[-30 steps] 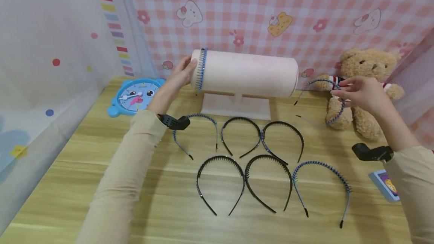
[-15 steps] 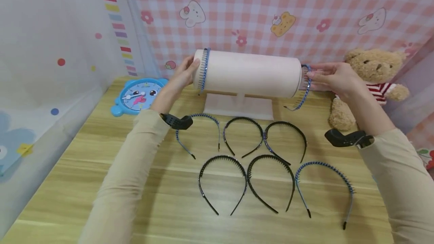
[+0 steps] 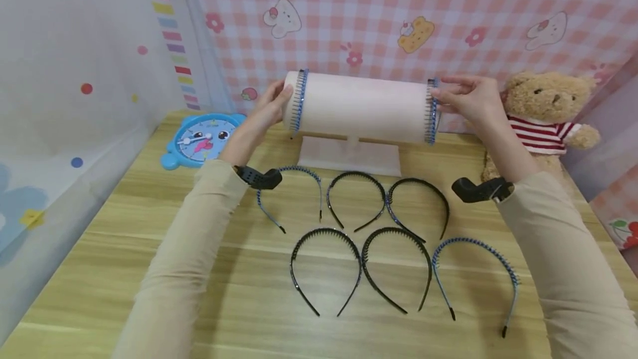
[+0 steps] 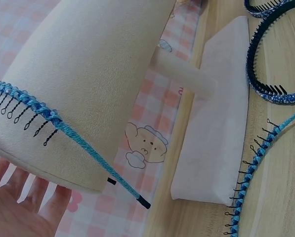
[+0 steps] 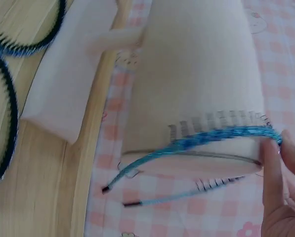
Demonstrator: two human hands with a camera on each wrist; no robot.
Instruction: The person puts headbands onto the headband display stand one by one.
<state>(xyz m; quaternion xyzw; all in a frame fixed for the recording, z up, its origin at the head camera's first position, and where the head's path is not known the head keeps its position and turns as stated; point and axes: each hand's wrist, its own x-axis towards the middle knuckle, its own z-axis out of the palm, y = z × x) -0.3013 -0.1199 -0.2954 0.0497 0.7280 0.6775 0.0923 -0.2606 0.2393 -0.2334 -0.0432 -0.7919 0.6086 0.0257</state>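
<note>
A cream cylindrical headband stand (image 3: 366,107) lies sideways on its flat base (image 3: 349,157). One blue beaded, toothed headband (image 3: 299,101) sits around its left end. My left hand (image 3: 269,103) rests against that end; the left wrist view shows its straight, spread fingers (image 4: 31,195) at the rim. At the right end, my right hand (image 3: 473,98) pinches another blue headband (image 3: 431,112) between thumb and fingers. This band lies across the cylinder near the right rim. In the right wrist view its black-tipped ends hang either side of the stand's end (image 5: 191,165).
Several black headbands (image 3: 356,174) and two blue ones, one at the left (image 3: 259,198) and one at the right (image 3: 473,240), lie in two rows on the wooden table (image 3: 239,303). A blue clock (image 3: 204,140) stands at left, a teddy bear (image 3: 543,121) at right.
My right hand has brought its blue headband leftward from beside the bear and onto the stand's right end. My left hand has stayed at the left end.
</note>
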